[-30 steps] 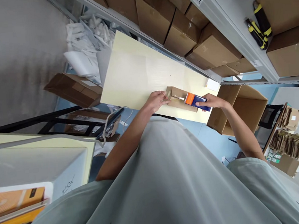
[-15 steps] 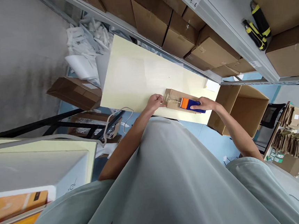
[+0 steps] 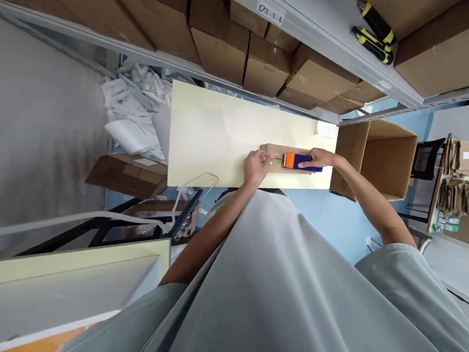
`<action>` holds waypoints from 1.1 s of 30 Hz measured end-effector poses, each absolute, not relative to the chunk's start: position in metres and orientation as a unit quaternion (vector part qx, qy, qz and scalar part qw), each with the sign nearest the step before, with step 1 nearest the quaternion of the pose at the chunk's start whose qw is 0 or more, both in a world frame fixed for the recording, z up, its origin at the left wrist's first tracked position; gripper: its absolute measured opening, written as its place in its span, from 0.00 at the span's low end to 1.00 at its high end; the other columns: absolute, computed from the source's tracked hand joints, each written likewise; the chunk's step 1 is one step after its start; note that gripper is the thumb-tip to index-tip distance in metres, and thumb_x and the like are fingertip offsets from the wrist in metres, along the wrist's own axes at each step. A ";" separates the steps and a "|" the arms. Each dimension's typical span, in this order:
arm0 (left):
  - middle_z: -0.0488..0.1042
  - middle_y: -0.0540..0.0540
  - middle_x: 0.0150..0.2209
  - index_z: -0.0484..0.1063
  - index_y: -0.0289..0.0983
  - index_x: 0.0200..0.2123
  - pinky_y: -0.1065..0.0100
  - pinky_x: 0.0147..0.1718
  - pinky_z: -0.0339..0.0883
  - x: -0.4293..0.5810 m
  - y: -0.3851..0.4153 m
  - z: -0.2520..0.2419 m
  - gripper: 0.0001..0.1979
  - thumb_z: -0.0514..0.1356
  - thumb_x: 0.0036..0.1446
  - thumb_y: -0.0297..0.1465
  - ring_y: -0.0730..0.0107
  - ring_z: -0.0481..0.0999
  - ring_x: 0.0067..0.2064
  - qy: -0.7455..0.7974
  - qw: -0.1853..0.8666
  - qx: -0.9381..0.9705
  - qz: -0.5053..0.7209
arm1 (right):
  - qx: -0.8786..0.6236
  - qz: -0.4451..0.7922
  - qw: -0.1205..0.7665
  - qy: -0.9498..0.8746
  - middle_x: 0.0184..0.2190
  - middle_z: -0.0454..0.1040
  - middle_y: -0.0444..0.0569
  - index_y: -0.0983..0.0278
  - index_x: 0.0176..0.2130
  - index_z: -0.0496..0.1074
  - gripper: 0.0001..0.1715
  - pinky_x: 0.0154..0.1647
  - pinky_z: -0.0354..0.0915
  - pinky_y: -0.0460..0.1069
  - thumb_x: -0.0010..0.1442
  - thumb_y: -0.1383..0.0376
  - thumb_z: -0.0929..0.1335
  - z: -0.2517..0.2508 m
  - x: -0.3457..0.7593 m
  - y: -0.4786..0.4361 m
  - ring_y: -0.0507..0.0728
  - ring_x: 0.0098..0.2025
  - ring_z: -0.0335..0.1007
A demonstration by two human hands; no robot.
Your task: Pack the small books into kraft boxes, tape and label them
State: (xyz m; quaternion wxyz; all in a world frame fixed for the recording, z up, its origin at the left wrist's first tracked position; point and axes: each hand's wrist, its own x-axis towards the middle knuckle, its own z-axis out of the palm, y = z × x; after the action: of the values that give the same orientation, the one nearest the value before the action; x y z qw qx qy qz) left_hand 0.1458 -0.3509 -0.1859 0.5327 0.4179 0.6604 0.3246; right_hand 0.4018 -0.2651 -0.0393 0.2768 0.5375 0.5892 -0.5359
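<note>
A small brown cardboard box (image 3: 272, 148) lies on the pale yellow tabletop in front of me. My right hand (image 3: 318, 159) is closed round an orange and dark blue tape dispenser (image 3: 294, 160), which rests over the box with its orange end towards the left. Shiny clear tape shows on the box between the dispenser and my left hand (image 3: 257, 166). That hand is at the box's left end, thumb and fingers pinched together. What the pinch holds is too small to make out.
Brown boxes (image 3: 223, 48) fill the shelf beyond the table, and two black and yellow cutters (image 3: 373, 32) lie on the upper level. A large open carton (image 3: 391, 157) stands at the right. White wrapping (image 3: 130, 114) is heaped at the left; a pale cable (image 3: 172, 220) loops near the table.
My left hand has moved right, over the box's left end, and its fingers have drawn together. The right hand still holds the dispenser over the box. The camera view has shifted.
</note>
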 end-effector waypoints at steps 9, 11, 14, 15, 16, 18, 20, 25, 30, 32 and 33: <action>0.83 0.42 0.46 0.82 0.38 0.41 0.62 0.48 0.76 0.157 -0.346 -0.189 0.07 0.70 0.59 0.31 0.63 0.82 0.40 0.665 0.566 0.331 0.357 | 0.545 -0.510 0.271 0.608 0.24 0.81 0.49 0.63 0.25 0.75 0.41 0.30 0.65 0.49 0.53 0.28 0.76 -0.035 0.396 -0.272 0.54 0.25 0.74; 0.82 0.42 0.48 0.83 0.37 0.42 0.62 0.50 0.76 0.158 -0.349 -0.190 0.08 0.69 0.60 0.33 0.63 0.82 0.42 0.671 0.552 0.342 0.359 | 0.531 -0.526 0.260 0.611 0.23 0.80 0.49 0.63 0.25 0.75 0.41 0.29 0.65 0.49 0.53 0.28 0.75 -0.035 0.398 -0.273 0.54 0.25 0.73; 0.83 0.42 0.49 0.85 0.37 0.43 0.62 0.53 0.76 0.165 -0.355 -0.191 0.09 0.69 0.60 0.33 0.63 0.82 0.44 0.683 0.525 0.347 0.370 | 0.485 -0.597 0.231 0.596 0.25 0.81 0.50 0.63 0.25 0.76 0.42 0.28 0.67 0.49 0.54 0.27 0.75 -0.038 0.408 -0.273 0.55 0.26 0.75; 0.83 0.42 0.48 0.85 0.37 0.43 0.62 0.53 0.76 0.168 -0.357 -0.191 0.09 0.69 0.60 0.33 0.62 0.82 0.45 0.687 0.517 0.345 0.375 | 0.471 -0.613 0.227 0.592 0.25 0.81 0.50 0.63 0.25 0.77 0.42 0.28 0.68 0.49 0.54 0.27 0.75 -0.040 0.413 -0.272 0.55 0.26 0.76; 0.83 0.42 0.47 0.86 0.37 0.43 0.61 0.53 0.77 0.172 -0.359 -0.191 0.09 0.69 0.60 0.33 0.61 0.82 0.45 0.692 0.508 0.344 0.381 | 0.463 -0.621 0.229 0.590 0.25 0.82 0.51 0.63 0.25 0.77 0.43 0.28 0.68 0.49 0.54 0.27 0.75 -0.041 0.421 -0.271 0.55 0.26 0.76; 0.83 0.43 0.46 0.86 0.38 0.42 0.61 0.54 0.77 0.179 -0.362 -0.193 0.09 0.70 0.60 0.35 0.59 0.82 0.48 0.702 0.484 0.345 0.392 | 0.473 -0.615 0.241 0.583 0.24 0.82 0.51 0.64 0.26 0.78 0.43 0.27 0.69 0.49 0.51 0.26 0.76 -0.044 0.443 -0.269 0.56 0.25 0.77; 0.83 0.42 0.45 0.87 0.38 0.42 0.60 0.54 0.77 0.185 -0.364 -0.195 0.09 0.70 0.60 0.35 0.58 0.82 0.50 0.717 0.456 0.346 0.398 | 0.486 -0.619 0.248 0.565 0.25 0.83 0.53 0.64 0.27 0.79 0.43 0.27 0.70 0.49 0.50 0.27 0.78 -0.046 0.472 -0.269 0.56 0.26 0.79; 0.82 0.42 0.46 0.87 0.37 0.43 0.59 0.57 0.76 0.194 -0.364 -0.198 0.09 0.70 0.61 0.32 0.58 0.81 0.50 0.746 0.424 0.337 0.387 | 0.503 -0.655 0.232 0.515 0.28 0.85 0.55 0.64 0.28 0.80 0.42 0.30 0.75 0.50 0.48 0.27 0.79 -0.044 0.554 -0.278 0.59 0.28 0.82; 0.82 0.41 0.47 0.87 0.36 0.44 0.58 0.60 0.75 0.197 -0.362 -0.199 0.09 0.69 0.61 0.29 0.60 0.81 0.50 0.760 0.410 0.348 0.365 | 0.498 -0.679 0.214 0.496 0.27 0.85 0.54 0.63 0.27 0.80 0.41 0.30 0.76 0.50 0.47 0.29 0.81 -0.051 0.601 -0.285 0.60 0.28 0.82; 0.82 0.41 0.47 0.87 0.36 0.44 0.58 0.60 0.75 0.198 -0.363 -0.200 0.09 0.69 0.62 0.29 0.60 0.81 0.50 0.761 0.404 0.353 0.366 | 0.496 -0.679 0.214 0.497 0.27 0.85 0.54 0.63 0.27 0.80 0.41 0.29 0.76 0.50 0.46 0.29 0.81 -0.058 0.612 -0.284 0.60 0.28 0.82; 0.81 0.41 0.46 0.87 0.36 0.44 0.57 0.60 0.75 0.198 -0.363 -0.201 0.09 0.69 0.62 0.29 0.60 0.81 0.50 0.761 0.402 0.353 0.367 | 0.496 -0.678 0.214 0.498 0.27 0.85 0.54 0.63 0.28 0.80 0.41 0.29 0.75 0.50 0.45 0.29 0.81 -0.062 0.616 -0.282 0.59 0.28 0.82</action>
State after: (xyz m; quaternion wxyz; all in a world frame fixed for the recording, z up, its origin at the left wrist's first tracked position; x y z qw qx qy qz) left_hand 0.1976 -0.3631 -0.2007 0.4023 0.3527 0.7611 0.3666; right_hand 0.6162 -0.2823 -0.0618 0.2140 0.4963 0.4981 -0.6780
